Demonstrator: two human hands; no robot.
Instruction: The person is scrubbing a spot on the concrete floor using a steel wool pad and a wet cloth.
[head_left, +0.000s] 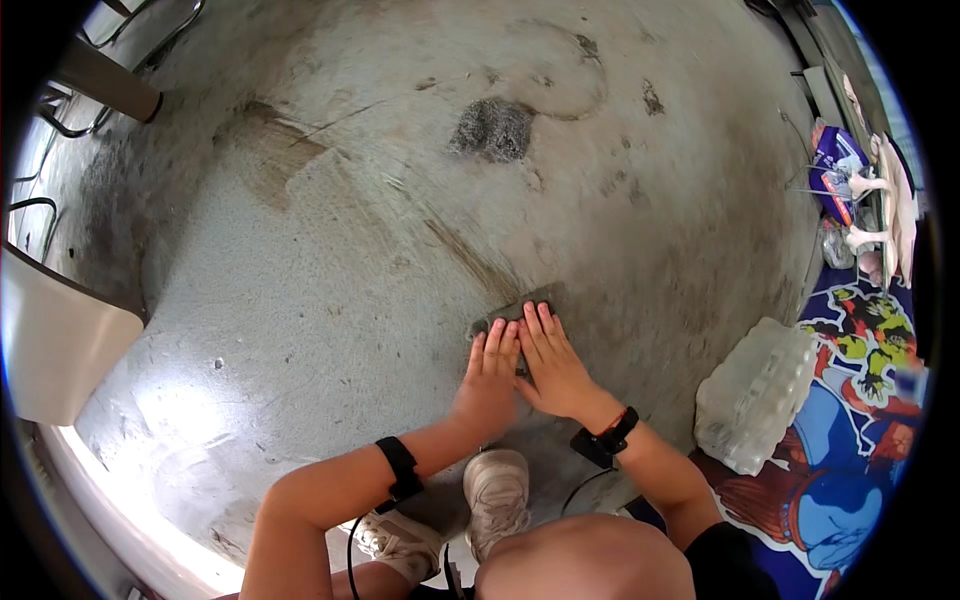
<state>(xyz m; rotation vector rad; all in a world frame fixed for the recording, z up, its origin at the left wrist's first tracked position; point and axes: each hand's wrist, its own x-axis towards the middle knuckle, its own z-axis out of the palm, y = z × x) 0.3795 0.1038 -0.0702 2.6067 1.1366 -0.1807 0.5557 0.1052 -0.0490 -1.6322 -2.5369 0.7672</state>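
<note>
Both my hands lie side by side, palms down, on the grey concrete floor (330, 260). Beneath them is a flat, dark grey-brown piece (512, 309); its far edge shows past my fingertips, and its kind cannot be made out. My left hand (488, 365) is open, its fingers straight and resting on the piece. Angled in against it is my right hand (555, 365), also open, with its fingers stretched over the same piece. Dark brown streaks (465, 250) run across the floor just beyond my fingertips. Farther off sits a crumpled, glittery grey piece (492, 130).
My shoe (497, 500) stands close behind my hands. To the right are a translucent bumpy plastic tray (755, 395), a colourful printed cloth (850, 460) and a purple package (838, 170). On the left stand a furniture leg (108, 80) and a beige panel (65, 340).
</note>
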